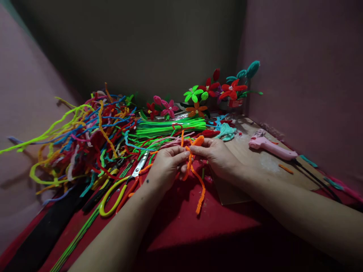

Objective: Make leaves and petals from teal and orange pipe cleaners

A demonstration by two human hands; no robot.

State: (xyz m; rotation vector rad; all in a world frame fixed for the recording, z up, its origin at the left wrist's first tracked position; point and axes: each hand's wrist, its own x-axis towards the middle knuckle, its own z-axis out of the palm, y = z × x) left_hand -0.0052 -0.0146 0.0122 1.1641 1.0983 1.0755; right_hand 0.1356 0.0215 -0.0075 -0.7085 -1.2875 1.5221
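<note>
Between my two hands, over the red tabletop, is an orange pipe cleaner (200, 196) bent into loops, with one end hanging down. My left hand (170, 160) pinches it from the left between thumb and forefinger. From the right, my right hand (214, 153) grips the looped part at the top. The fingertips of both hands nearly meet, and some fingers are hidden behind the orange loops. Scissors (113, 200) with yellow and orange handles lie just left of my left wrist, blades partly under a few pipe cleaners.
A large tangle of coloured pipe cleaners (85, 132) heaps up at the left. Behind my hands lies a green bundle (170, 127), with pipe-cleaner flowers (169, 108) beyond it. At the right, a pink glue gun (272, 147) with a black cord rests on a board (246, 130).
</note>
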